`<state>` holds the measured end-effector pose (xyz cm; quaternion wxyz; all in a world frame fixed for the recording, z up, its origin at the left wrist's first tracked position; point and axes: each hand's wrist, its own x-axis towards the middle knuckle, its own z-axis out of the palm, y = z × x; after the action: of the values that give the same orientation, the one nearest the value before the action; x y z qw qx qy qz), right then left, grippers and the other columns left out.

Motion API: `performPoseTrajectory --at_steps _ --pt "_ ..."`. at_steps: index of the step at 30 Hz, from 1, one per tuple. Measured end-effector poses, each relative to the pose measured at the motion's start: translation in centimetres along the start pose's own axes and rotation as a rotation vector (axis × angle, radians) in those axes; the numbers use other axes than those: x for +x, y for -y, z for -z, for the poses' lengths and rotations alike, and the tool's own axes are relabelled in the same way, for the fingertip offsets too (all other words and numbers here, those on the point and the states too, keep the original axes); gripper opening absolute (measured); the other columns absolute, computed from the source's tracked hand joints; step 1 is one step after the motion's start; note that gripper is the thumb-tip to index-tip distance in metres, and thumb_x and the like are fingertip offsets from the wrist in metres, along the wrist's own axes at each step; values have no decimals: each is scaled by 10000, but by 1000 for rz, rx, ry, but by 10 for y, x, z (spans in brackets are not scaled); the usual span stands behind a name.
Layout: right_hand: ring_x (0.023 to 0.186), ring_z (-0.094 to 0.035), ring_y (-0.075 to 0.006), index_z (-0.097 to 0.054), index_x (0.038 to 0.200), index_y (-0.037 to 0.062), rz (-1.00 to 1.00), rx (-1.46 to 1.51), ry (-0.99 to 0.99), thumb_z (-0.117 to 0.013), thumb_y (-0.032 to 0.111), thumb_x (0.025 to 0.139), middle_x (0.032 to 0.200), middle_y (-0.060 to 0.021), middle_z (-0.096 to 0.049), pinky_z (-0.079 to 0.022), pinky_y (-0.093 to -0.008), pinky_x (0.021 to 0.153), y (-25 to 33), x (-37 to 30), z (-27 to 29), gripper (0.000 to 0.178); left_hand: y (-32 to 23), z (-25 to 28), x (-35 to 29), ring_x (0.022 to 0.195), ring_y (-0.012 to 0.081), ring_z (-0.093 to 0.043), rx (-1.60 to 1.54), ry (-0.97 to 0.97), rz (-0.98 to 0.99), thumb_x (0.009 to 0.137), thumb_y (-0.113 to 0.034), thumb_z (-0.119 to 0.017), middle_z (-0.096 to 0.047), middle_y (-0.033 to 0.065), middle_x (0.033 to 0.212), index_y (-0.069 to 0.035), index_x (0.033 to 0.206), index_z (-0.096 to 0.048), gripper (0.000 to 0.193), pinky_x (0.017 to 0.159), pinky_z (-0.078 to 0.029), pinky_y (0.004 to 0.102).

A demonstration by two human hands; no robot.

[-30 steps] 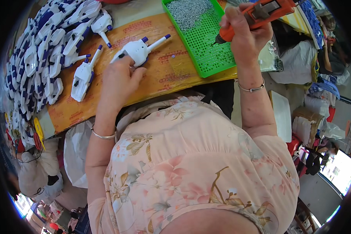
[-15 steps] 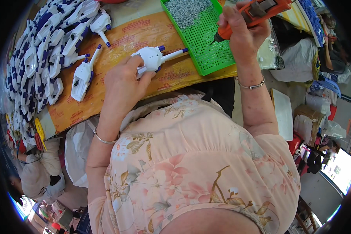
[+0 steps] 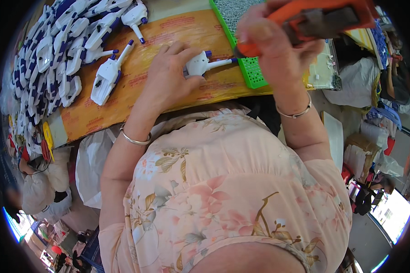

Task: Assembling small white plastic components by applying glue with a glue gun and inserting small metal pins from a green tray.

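In the upper centre of the frame, the white casing (image 3: pixel 197 67) is held on the surface (image 3: pixel 168 27) by the left hand (image 3: pixel 171 75), half curled around it; how firmly cannot be told. The orange power tool (image 3: pixel 323 22) is gripped by the right hand (image 3: pixel 278 50), fingers closed. If the casing is pressed too lightly, it could be turned. By its stem, the green tray (image 3: pixel 255 78) could be bumped, and small metal pieces (image 3: pixel 232 16) spilled.
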<state>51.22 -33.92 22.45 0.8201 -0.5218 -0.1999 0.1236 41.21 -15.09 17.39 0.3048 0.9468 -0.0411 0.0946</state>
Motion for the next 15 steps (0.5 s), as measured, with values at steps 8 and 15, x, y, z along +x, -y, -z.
performPoseTrajectory --at_steps 8,15 --pt "706 -648 -141 -518 1197 -36 296 13 67 -799 -66 775 823 -74 -643 -546 -285 659 -15 20 -40 508 8 -5 -2 1094 373 -603 55 8 -35 672 -202 -854 -649 160 1201 -78 1203 -720 563 931 -519 452" --pt "707 -644 -133 -530 1169 -39 201 102 146 -785 -68 795 812 -69 -646 -539 -281 652 -9 9 -47 453 6 -5 -2 1094 377 -604 59 -5 -35 671 -203 -858 -647 166 1209 -80 1209 -720 569 940 -517 450"
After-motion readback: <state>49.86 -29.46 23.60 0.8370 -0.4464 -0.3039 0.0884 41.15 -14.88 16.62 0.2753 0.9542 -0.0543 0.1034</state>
